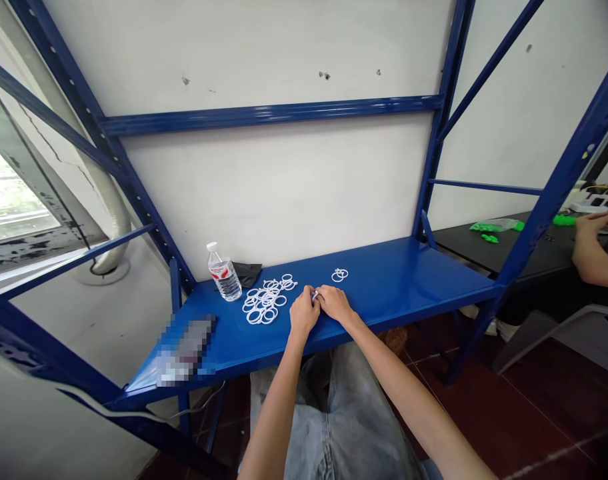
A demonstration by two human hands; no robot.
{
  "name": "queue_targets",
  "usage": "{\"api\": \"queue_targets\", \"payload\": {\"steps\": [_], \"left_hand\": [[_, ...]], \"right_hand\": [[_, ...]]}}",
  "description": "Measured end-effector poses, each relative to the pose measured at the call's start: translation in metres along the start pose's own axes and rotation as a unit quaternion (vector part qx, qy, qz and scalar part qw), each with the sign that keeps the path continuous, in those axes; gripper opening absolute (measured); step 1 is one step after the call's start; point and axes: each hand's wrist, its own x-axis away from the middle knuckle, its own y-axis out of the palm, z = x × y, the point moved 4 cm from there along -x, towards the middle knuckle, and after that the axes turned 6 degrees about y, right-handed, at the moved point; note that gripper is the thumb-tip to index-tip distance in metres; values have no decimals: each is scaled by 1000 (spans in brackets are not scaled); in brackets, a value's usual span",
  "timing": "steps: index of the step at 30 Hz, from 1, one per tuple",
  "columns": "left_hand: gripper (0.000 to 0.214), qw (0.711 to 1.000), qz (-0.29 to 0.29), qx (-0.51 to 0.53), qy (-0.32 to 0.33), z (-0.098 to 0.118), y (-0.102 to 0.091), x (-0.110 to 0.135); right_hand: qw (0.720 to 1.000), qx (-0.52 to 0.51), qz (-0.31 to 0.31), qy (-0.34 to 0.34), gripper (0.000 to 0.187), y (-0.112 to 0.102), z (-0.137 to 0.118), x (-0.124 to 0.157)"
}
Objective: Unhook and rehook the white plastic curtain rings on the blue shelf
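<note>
Left hand (pixel 304 312) and right hand (pixel 335 304) close together, fingers (pixel 326 291) curled inward; both forearms (pixel 280 407) angled forward.

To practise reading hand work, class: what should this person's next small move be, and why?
Probably steady the small white piece with the left hand and turn it slightly with the right hand: both hands meet at it, and it is partly hidden.

two hands (pixel 303 312); one bottle (pixel 225 277); one black pouch (pixel 247 274); white rings (pixel 269 295) over ten, overlap hides exact count.
</note>
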Motion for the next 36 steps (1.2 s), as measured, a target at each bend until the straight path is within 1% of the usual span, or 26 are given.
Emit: {"api": "queue_targets", "payload": {"steps": [2, 5, 10, 15, 18, 21, 23, 25, 27, 28, 30, 31, 33, 34, 36], "left_hand": [[41, 1000, 3, -2, 14, 2, -1, 1], [48, 1000, -8, -16, 21, 5, -2, 1], [53, 1000, -20, -17, 7, 6, -2, 1], [52, 1000, -13, -2, -5, 6, -3, 1], [50, 1000, -8, 1, -13, 4, -3, 0], [46, 999, 14, 12, -31, -3, -3, -2], [43, 998, 28, 33, -40, -8, -4, -3], [43, 998, 27, 48, -24, -9, -4, -3], [44, 999, 35, 21, 5, -6, -4, -3], [43, 999, 51, -11, 11, -5, -5, -2], [40, 991, 100, -85, -9, -3, -6, 0], [40, 985, 121, -117, -34, -3, -6, 2], [41, 974, 135, -157, -92, -5, -5, 5], [41, 971, 128, -167, -110, -6, -4, 5], [38, 972, 104, -176, -113, -6, -2, 6]], "right_hand": [[1000, 9, -8, -9, 32, 0, -2, 1], [1000, 17, -13, 0, 33, -1, -4, 1], [999, 25, -21, 20, 31, 0, -6, 2], [999, 23, -13, 42, 32, 2, -4, 1], [999, -14, 5, 48, 30, 3, 1, -2], [993, -108, 12, 37, 27, 4, 10, -6], [980, -199, 11, 25, 29, 6, 16, -10], [958, -285, 20, 31, 33, 6, 23, -14], [935, -347, 41, 70, 34, 7, 31, -18], [922, -370, 56, 99, 33, 7, 36, -19], [892, -410, 94, 165, 32, 8, 44, -21], [876, -426, 112, 194, 36, 9, 48, -21], [853, -447, 141, 228, 58, 12, 55, -21], [851, -446, 149, 231, 70, 13, 57, -21], [867, -416, 165, 217, 84, 13, 58, -21]]}}
